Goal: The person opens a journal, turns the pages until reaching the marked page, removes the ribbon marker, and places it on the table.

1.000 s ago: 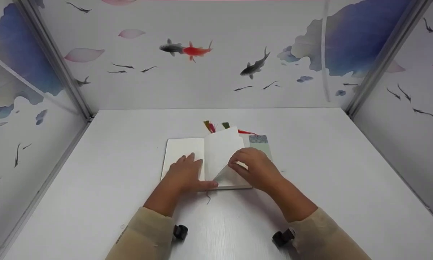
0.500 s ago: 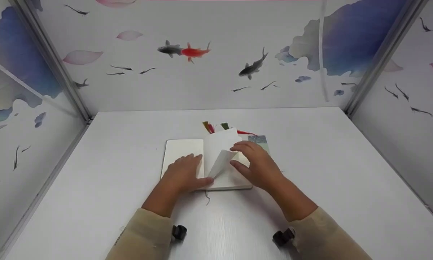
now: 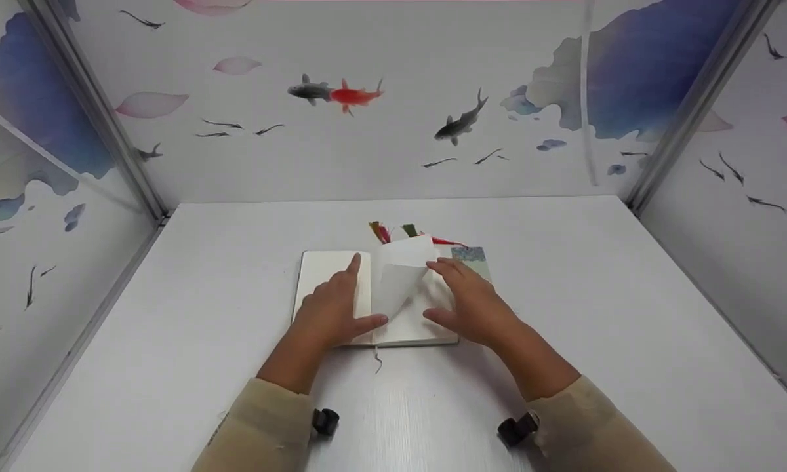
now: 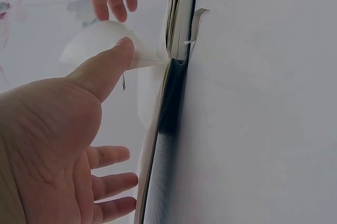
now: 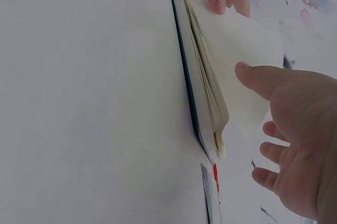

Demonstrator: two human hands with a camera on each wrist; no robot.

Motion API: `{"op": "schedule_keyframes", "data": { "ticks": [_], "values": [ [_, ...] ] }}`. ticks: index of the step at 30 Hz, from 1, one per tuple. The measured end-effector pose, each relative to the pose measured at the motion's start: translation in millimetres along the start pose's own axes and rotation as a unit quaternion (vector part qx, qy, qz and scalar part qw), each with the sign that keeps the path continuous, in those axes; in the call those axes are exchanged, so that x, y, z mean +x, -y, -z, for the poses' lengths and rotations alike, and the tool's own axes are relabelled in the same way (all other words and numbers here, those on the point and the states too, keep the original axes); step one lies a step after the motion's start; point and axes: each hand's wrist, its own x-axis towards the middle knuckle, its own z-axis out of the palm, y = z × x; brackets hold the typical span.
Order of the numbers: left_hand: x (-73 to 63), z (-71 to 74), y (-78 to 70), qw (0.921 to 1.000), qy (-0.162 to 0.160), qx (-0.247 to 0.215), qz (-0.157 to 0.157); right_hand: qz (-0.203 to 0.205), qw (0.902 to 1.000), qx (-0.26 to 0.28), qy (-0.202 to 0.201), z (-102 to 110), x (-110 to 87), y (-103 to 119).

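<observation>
An open notebook [image 3: 321, 269] lies on the white table, its blank pages facing up. One loose-standing page [image 3: 403, 282] curls up from the right half, bent over toward the spine. My left hand [image 3: 328, 308] rests on the left page with fingers spread, its thumb [image 4: 118, 56] reaching across the spine to the foot of the raised page. Beside that page is my right hand [image 3: 472, 298], fingers extended with fingertips right at the page's outer edge and thumb apart below. In the right wrist view the raised page [image 5: 237, 34] stands away from the page block [image 5: 202, 71].
Coloured tassels [image 3: 409, 230] stick out past the notebook's top edge, and a red one [image 3: 449, 241] trails right. A grey-green card [image 3: 471, 260] shows at the right edge. From the spine's bottom hangs a ribbon bookmark [image 3: 378, 362]. Printed walls [image 3: 393, 151] enclose the table.
The right hand has let go of the page corner and opened its fingers. The page has swung up and left toward the spine. The left index finger has straightened forward, and its thumb has drawn back slightly.
</observation>
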Motion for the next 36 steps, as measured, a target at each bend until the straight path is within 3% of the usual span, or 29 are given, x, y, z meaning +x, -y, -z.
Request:
{"op": "schedule_keyframes", "data": {
  "ticks": [22,36],
  "values": [
    [-6.8,13.8,-5.6,0.9959,-0.068,0.048,-0.036,0.019,0.9966,-0.003,0.08,-4.5,-0.2,-9.1],
    [-6.4,18.0,-2.9,0.9949,-0.048,0.074,-0.05,-0.014,0.9947,-0.001,0.102,-8.9,1.1,-5.6]
  ]
}}
